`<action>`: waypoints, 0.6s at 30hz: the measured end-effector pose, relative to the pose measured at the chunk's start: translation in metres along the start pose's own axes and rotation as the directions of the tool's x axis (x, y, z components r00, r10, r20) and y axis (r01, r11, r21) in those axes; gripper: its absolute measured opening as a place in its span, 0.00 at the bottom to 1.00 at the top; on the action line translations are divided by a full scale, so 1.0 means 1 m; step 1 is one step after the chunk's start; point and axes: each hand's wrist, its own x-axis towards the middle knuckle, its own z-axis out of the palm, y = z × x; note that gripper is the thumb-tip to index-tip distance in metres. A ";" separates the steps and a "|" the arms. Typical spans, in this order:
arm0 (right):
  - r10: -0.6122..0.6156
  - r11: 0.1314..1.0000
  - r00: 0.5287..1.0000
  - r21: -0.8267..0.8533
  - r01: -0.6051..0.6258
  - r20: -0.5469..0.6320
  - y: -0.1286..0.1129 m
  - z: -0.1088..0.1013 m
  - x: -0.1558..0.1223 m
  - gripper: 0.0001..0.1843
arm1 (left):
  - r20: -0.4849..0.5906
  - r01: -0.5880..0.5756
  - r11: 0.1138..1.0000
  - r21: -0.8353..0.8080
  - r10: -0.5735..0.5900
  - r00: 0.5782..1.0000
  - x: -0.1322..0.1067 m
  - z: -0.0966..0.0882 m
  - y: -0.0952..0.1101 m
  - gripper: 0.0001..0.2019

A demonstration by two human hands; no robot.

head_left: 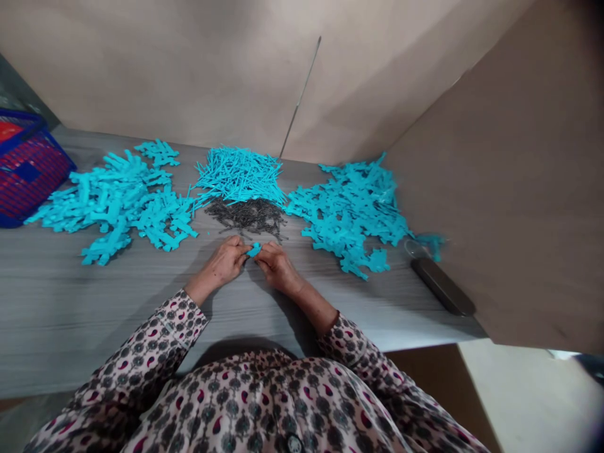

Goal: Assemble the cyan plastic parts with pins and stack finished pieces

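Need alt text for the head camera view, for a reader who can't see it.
The left hand and right hand pinch a small blue piece above a gray table. Ahead lie thin blue sticks and dark sticks, flanked by a left blue pile and a right blue pile. A red and blue basket sits far left.

- Left rear corner of the surface (70,314): a plastic basket (28,167).
- Left of centre: a heap of moulded plastic pieces (117,201), just right of the basket.
- Rear centre: a pile of thin plastic strips (238,176), touching a pile of small thin parts (248,217) directly before it.
- Right of centre: a second heap of moulded plastic pieces (349,214).
- Right edge: an oblong case (443,286), just before a few loose pieces (431,245).
- Front centre: the left hand (224,261) and right hand (278,267), with one moulded piece (253,250) between them.
- Along the rear and right edges: a board partition (495,189).
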 end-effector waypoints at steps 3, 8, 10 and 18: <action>-0.014 0.998 1.000 -0.061 0.014 0.004 -0.002 0.003 -0.002 0.12 | 0.001 0.001 1.000 0.008 -0.001 1.000 -0.001 0.000 0.000 0.11; -0.029 0.999 0.999 -0.032 0.028 -0.017 0.000 0.003 -0.003 0.11 | 0.004 -0.007 0.999 0.033 0.007 1.000 -0.001 -0.002 0.000 0.11; -0.035 0.999 0.999 0.014 0.035 -0.020 0.002 0.002 -0.002 0.10 | 0.000 -0.013 0.999 0.030 0.013 1.000 -0.001 -0.003 0.000 0.11; 0.178 0.942 0.963 0.318 -0.107 -0.202 0.004 0.001 -0.007 0.08 | -0.080 -0.009 1.000 -0.018 0.007 0.997 0.000 0.004 0.001 0.11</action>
